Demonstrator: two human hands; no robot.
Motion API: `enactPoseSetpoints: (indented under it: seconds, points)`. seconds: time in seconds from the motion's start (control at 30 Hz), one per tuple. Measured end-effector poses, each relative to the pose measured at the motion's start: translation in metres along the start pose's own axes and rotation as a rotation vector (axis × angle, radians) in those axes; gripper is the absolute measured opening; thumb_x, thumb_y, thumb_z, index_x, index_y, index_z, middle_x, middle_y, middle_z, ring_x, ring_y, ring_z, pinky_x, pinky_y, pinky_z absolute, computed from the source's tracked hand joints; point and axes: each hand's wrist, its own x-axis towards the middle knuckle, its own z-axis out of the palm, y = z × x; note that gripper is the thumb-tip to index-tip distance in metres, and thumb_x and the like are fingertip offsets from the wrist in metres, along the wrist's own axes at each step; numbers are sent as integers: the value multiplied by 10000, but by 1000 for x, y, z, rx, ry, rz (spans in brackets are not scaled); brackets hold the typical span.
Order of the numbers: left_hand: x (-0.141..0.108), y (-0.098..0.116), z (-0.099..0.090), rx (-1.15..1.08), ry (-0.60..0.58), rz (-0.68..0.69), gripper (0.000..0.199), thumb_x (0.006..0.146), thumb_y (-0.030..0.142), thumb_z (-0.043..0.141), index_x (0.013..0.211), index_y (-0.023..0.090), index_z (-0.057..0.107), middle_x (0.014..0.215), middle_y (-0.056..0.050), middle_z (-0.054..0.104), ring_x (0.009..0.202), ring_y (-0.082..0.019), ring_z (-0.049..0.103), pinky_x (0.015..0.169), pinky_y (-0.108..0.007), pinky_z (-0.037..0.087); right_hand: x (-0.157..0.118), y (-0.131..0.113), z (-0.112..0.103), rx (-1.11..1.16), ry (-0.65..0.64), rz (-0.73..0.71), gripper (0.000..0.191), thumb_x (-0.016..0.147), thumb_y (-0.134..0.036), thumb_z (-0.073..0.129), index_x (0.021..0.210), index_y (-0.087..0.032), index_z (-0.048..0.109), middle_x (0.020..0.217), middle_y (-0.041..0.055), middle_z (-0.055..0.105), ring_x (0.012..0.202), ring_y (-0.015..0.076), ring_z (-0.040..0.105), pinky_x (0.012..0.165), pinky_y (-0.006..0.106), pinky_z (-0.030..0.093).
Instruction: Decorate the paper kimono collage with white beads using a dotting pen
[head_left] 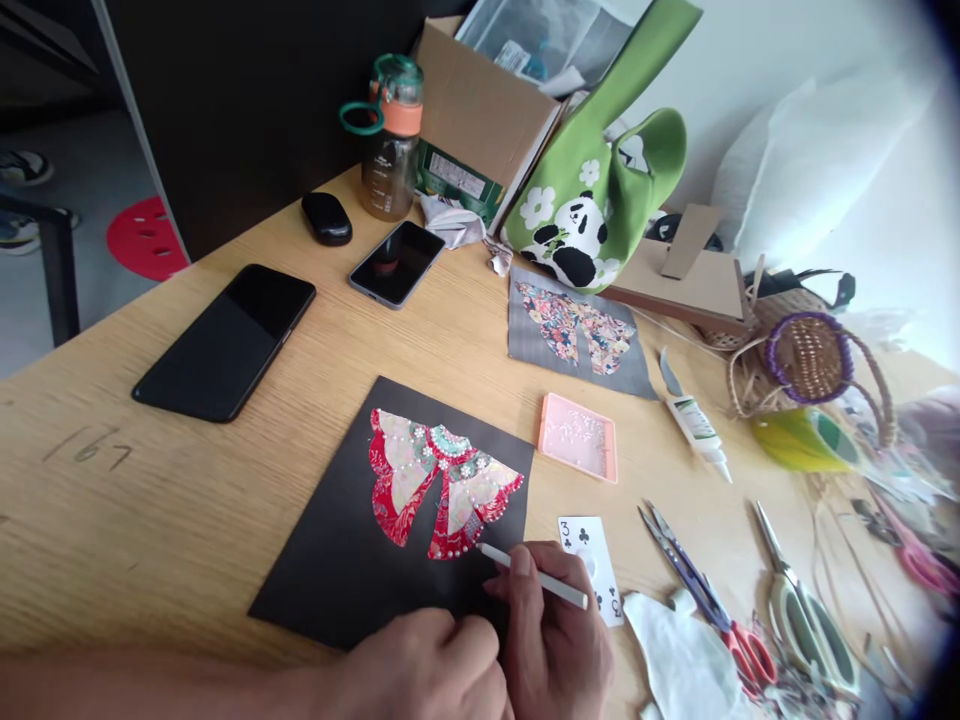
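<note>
In my right hand (559,630) is a slim white pen-like stick (536,577), pinched between thumb and fingers. Its tip touches or nearly touches the lower edge of a red and cream patterned fabric cutout (450,485), shaped like a cape and trimmed with small pearls and bead flowers. This piece lies on a black sheet (330,540). My left hand (427,660) is curled closed on the sheet's near edge, against my right hand; what its fingers hold, if anything, is hidden. Beyond my right hand are a three of clubs card (589,545) and a pink tray of tiny beads (576,440).
Two dark phones (225,345) lie on the left, near a black mouse (327,218) and a water bottle (391,150). A second floral cutout (577,325) lies behind. On the right are a glue bottle (697,425), red-handled scissors (705,595) and green-handled scissors (806,605).
</note>
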Motion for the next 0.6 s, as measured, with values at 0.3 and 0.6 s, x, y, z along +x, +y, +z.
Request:
enactPoseSetpoints:
  seconds: [0.3,0.6]
  points:
    - [-16,-26,-24,-1,-53,-315,401,932,47,365,1242,85,617,906,-80,636,840,-212,549,764,-355,517,1,7,-2,122,3,-35,205,979,-277,544,796,-211,607,659,-19,646,519,101,646,482,182,510]
    - [-17,-26,-16,-50,-203,-344,554,906,122,467,1459,94,444,1031,-101,557,949,-253,480,851,-413,477,2,8,-3,125,-14,-50,200,988,-275,525,807,-218,591,635,-21,635,494,100,635,455,168,521]
